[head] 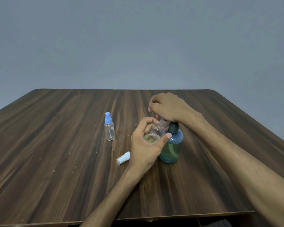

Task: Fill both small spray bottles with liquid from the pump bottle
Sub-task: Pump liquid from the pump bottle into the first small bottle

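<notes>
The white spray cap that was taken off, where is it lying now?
In the head view, the white spray cap lies on its side on the table, just left of the left hand and nearer the camera than the capped spray bottle.

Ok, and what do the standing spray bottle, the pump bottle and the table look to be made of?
Spray bottle: clear, glossy plastic by the look, since the dip tube shows through; its cap is opaque light blue plastic.
Pump bottle: translucent blue-green plastic, probably, with liquid visible inside and a dark matte collar.
Table: dark wood-grain surface with a low sheen, possibly laminate rather than solid wood.
</notes>
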`<action>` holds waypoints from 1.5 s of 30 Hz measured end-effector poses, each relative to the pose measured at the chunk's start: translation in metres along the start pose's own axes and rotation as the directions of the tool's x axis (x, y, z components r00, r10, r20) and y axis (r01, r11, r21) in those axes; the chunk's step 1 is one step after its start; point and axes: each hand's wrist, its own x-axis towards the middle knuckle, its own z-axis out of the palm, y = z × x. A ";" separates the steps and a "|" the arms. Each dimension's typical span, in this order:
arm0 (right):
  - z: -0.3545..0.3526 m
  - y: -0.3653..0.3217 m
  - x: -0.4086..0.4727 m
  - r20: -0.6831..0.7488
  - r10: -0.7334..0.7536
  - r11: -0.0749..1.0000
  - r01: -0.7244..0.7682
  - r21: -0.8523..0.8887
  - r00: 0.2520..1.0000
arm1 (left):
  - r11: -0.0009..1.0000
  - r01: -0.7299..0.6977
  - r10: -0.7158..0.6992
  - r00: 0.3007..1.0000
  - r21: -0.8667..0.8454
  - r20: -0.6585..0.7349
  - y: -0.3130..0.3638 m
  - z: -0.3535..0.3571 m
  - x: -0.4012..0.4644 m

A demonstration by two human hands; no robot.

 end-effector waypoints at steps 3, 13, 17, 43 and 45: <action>0.003 -0.002 0.001 0.019 0.010 0.998 -0.009 -0.057 1.000 | 1.000 0.003 -0.003 1.000 -0.004 -0.008 0.000 0.000 0.001; 0.001 0.000 -0.001 -0.060 -0.006 0.999 0.003 -0.053 0.998 | 1.000 0.012 -0.012 1.000 0.011 0.007 -0.001 -0.001 0.000; 0.002 0.001 0.000 -0.053 -0.013 1.000 0.012 -0.026 0.999 | 1.000 0.008 -0.008 1.000 0.011 0.005 0.000 0.000 0.000; 0.004 0.002 0.000 -0.021 -0.011 1.000 0.010 -0.029 1.000 | 1.000 0.007 -0.007 1.000 0.020 0.000 -0.002 0.000 0.000; 0.003 0.000 0.000 -0.007 -0.006 0.998 0.006 -0.056 1.000 | 1.000 0.014 -0.014 1.000 0.028 -0.003 -0.001 0.000 0.000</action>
